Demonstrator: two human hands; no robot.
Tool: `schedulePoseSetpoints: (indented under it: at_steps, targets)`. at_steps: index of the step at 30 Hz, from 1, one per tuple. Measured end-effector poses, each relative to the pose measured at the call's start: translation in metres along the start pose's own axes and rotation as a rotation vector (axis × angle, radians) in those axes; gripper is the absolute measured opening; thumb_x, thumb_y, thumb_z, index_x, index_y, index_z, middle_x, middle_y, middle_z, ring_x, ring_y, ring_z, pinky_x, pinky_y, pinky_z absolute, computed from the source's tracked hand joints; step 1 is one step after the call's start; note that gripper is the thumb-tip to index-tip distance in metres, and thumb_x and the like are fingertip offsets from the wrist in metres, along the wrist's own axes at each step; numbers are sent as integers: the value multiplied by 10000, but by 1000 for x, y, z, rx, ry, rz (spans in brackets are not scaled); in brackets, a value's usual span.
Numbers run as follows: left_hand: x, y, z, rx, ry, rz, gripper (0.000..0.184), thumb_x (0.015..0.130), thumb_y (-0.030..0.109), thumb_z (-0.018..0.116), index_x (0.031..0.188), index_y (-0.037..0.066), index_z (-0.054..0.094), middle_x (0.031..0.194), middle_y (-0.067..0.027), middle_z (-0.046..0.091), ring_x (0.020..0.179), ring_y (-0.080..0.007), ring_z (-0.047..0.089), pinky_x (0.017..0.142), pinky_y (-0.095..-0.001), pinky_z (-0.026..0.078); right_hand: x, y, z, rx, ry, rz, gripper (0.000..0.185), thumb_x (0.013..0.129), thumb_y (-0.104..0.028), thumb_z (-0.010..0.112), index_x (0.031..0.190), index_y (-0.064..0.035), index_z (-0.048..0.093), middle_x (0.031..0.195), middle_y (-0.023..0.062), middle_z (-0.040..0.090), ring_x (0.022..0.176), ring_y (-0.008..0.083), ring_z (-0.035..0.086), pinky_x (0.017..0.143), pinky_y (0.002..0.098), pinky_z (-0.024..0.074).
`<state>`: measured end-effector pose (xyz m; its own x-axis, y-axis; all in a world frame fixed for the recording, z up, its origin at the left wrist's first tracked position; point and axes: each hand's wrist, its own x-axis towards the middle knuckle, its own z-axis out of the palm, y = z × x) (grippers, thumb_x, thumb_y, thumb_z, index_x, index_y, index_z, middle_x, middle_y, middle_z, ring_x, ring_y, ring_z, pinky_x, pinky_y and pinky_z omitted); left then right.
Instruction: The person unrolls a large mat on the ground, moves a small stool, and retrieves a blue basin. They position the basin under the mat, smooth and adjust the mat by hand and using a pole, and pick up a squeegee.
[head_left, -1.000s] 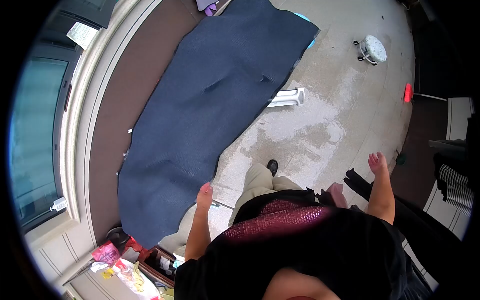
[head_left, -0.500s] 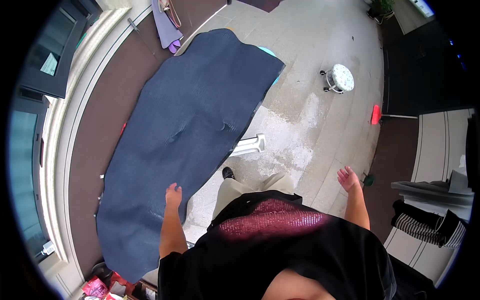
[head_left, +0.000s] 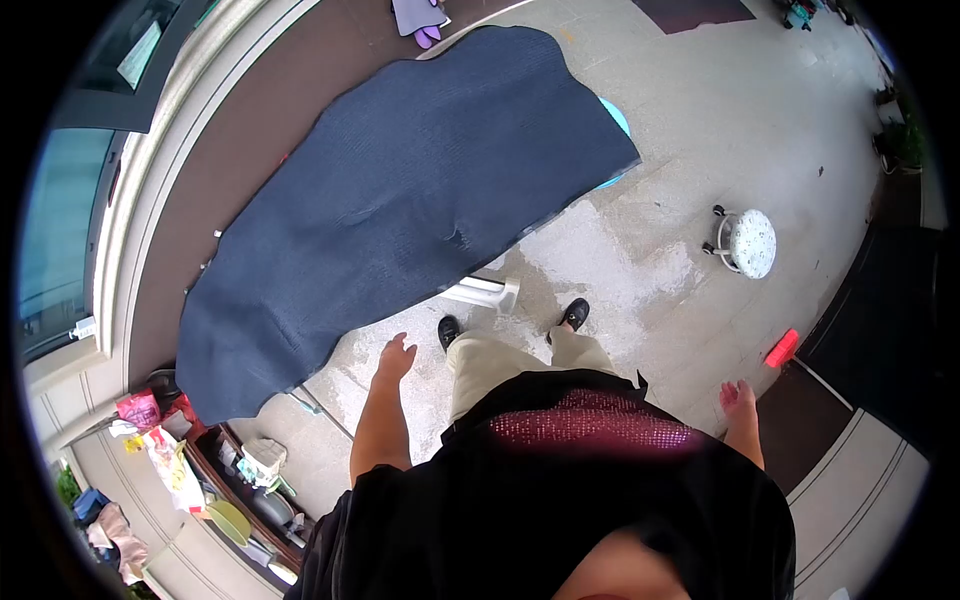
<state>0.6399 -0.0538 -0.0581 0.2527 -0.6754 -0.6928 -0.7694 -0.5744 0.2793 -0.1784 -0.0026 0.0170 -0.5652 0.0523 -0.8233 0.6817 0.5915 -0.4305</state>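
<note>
A large dark blue mat (head_left: 390, 190) is spread over some support, with a white plastic leg or frame (head_left: 485, 293) showing under its near edge. My left hand (head_left: 397, 355) hangs in the air just off that edge, fingers apart and holding nothing. Out to the right, my right hand (head_left: 738, 398) is held away from my body, its fingers spread and nothing in it. My feet in black shoes (head_left: 449, 331) stand on the wet-looking tiled floor (head_left: 620, 265).
A round white stool (head_left: 752, 244) on castors stands to the right. Beyond it a red brush-like head (head_left: 782, 348) on a pole lies by the wall. Lower left, a brown cabinet (head_left: 262, 520) holds assorted goods. Purple cloth (head_left: 420, 18) hangs at the top.
My view has turned, so the mat appears higher and the stool and red head lower right. More of the cabinet shows. Both hands remain free.
</note>
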Motion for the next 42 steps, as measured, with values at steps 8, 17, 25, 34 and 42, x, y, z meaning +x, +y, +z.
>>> schedulePoseSetpoints:
  at_steps: [8, 17, 25, 34, 42]
  targets:
    - [-67, 42, 31, 5, -36, -91, 473, 786, 280, 619, 1193, 59, 520, 1166, -231, 515, 1082, -360, 503, 922, -406, 418, 29, -244, 180, -317, -195, -469, 404, 899, -329, 478, 1251, -139, 418, 1117, 58, 565, 956, 221, 582, 735, 358, 478]
    - [35, 139, 1, -297, 211, -13, 390, 820, 271, 578, 1158, 78, 554, 1110, -188, 574, 986, -316, 572, 894, -370, 436, -116, -170, 375, -914, -774, -502, 498, 876, -331, 527, 1318, -145, 393, 1182, 59, 526, 949, 180, 564, 741, 333, 480]
    - [158, 93, 45, -363, 83, 144, 328, 840, 189, 542, 1115, 11, 532, 1091, -136, 592, 991, -216, 576, 888, -310, 438, -27, -179, 357, -1759, -578, -878, 372, 810, -280, 567, 1124, -80, 549, 1108, 110, 573, 986, 254, 568, 771, 347, 493]
    - [168, 110, 41, 235, -72, 22, 202, 828, 154, 515, 1006, 87, 585, 905, -64, 625, 717, -222, 591, 612, -362, 475, -42, -241, 376, -1754, -355, -957, 412, 822, -397, 482, 1140, -154, 579, 1166, 117, 569, 1092, 319, 519, 937, 393, 410]
    - [184, 384, 48, -264, 96, -29, 210, 834, 157, 515, 1023, 89, 574, 888, -53, 617, 705, -203, 581, 594, -345, 468, 30, -333, 397, -1778, -663, -1045, 499, 834, -351, 496, 1287, -149, 442, 1143, 142, 578, 1079, 342, 523, 929, 423, 403]
